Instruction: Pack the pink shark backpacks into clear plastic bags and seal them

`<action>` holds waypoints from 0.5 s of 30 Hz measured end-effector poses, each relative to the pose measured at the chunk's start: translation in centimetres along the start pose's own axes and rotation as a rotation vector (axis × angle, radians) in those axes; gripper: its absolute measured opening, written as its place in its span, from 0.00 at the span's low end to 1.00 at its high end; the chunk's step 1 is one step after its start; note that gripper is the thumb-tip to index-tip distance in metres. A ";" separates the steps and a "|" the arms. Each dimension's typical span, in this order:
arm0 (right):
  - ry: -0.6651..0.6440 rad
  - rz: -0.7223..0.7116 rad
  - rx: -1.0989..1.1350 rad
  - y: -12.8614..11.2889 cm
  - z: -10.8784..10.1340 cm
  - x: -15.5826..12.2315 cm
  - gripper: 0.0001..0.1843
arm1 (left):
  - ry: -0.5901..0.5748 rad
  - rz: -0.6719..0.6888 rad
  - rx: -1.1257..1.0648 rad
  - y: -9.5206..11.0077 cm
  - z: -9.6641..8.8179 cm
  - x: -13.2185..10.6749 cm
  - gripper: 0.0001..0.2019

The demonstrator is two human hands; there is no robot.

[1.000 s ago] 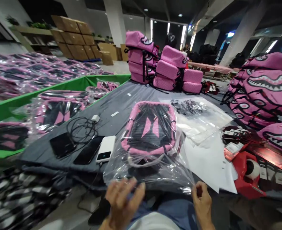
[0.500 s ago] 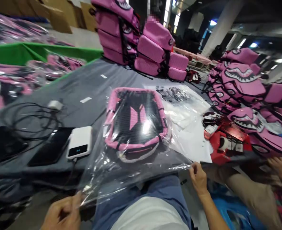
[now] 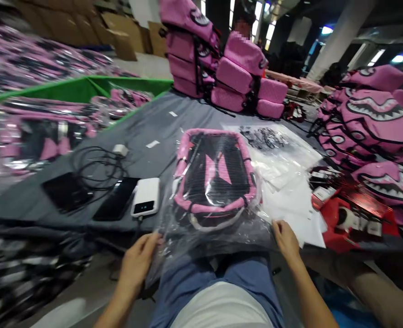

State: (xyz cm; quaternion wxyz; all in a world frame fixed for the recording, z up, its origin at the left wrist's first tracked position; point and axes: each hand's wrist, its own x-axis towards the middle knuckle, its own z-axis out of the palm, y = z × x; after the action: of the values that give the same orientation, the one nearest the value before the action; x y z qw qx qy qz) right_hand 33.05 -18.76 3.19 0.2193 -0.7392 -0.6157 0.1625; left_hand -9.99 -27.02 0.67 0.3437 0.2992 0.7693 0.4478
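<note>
A pink and black backpack point(image 3: 218, 175) lies on the table inside a clear plastic bag point(image 3: 222, 236), its ribbed black back panel facing up. The bag's slack end hangs toward me over the table's front edge. My left hand point(image 3: 140, 256) is closed on the bag's left side near that edge, fingertips against the film. On the opposite side, my right hand point(image 3: 286, 238) pinches the bag's right edge between thumb and fingers. A pale loop point(image 3: 218, 224) shows through the film at the backpack's near end.
Left of the bag lie a white power bank point(image 3: 146, 196), a dark phone point(image 3: 116, 200), a black tablet-like slab point(image 3: 67, 192) and coiled cables point(image 3: 94, 168). Plastic sheets point(image 3: 286, 157), a red box point(image 3: 355, 218) and stacked pink backpacks point(image 3: 375, 114) are at right. Wrapped bags fill a green-edged bin point(image 3: 74, 84).
My left hand has moved up and inward along the bag's left side, and the near end of the film is slacker. The camera view has turned left.
</note>
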 end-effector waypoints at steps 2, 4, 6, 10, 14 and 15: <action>0.039 0.007 -0.057 -0.1 0.9 0.2 0.32 | 0.080 0.060 0.025 0.3 0.9 -0.6 0.35; 0.059 0.047 -0.105 0.3 1.5 0.3 0.33 | 0.137 0.101 -0.014 -0.1 1.8 -1.3 0.31; 0.083 0.070 -0.166 0.6 1.9 0.5 0.32 | 0.176 0.110 -0.082 -0.7 2.3 -1.8 0.28; 0.027 -0.003 -0.221 1.3 2.1 1.2 0.29 | 0.174 0.083 -0.134 -1.1 2.0 -1.4 0.27; 0.004 0.004 0.093 2.4 1.3 2.3 0.30 | 0.099 0.106 -0.091 -0.8 0.2 0.1 0.28; -0.004 0.046 0.216 2.4 1.1 2.4 0.31 | 0.087 0.115 -0.103 -0.7 -0.1 0.4 0.28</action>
State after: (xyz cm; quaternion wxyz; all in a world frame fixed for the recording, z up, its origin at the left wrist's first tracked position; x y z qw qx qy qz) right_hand 34.94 -16.63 1.11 0.2928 -0.7250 -0.5777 0.2344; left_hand -10.41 -27.06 0.01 0.2987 0.3049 0.7412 0.5182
